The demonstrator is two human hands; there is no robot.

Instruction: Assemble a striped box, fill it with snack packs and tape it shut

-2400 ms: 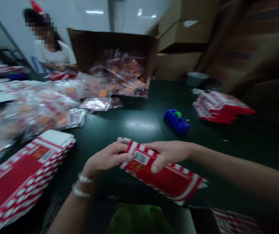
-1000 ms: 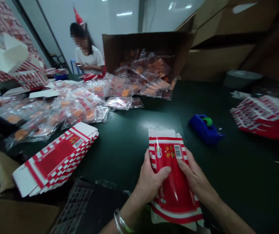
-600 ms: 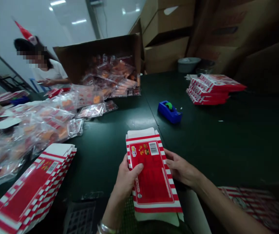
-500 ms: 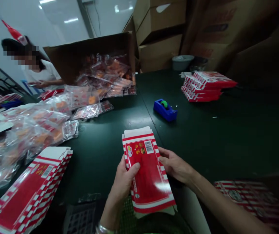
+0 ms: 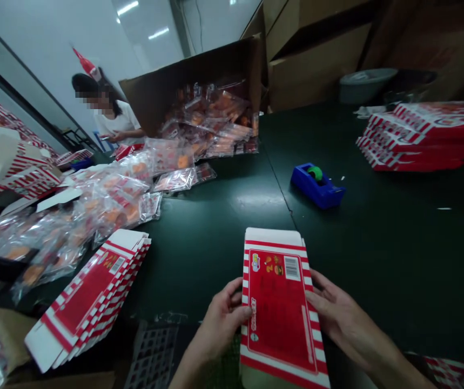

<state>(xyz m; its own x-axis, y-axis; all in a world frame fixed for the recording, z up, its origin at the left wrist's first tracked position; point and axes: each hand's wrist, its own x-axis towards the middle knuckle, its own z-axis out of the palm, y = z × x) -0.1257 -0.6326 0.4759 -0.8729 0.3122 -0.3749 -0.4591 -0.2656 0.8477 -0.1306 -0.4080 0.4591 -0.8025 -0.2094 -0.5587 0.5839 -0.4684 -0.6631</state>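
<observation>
A red-and-white striped carton [image 5: 282,313] is held upright in front of me, its printed red panel and barcode toward me and a white flap at its top. My left hand [image 5: 229,310] grips its left edge, thumb on the front. On the opposite edge, my right hand [image 5: 337,308] holds it with the thumb along the side and the other fingers partly hidden behind. To the left lies a stack of flattened striped cartons [image 5: 89,297]. Beyond the held carton, a blue tape dispenser [image 5: 316,185] with a green roll rests on the dark table [image 5: 235,210].
Clear bags of toy food [image 5: 110,200] cover the table's left side. More spill from a large cardboard box [image 5: 146,102]. Filled striped boxes [image 5: 422,138] are stacked at the right, near a grey tub [image 5: 365,86]. A person [image 5: 112,119] sits at the far left.
My view has turned left, so the table things appear further right. The carton between my hands shows more squarely and upright, and my left thumb has slid from its face toward its edge.
</observation>
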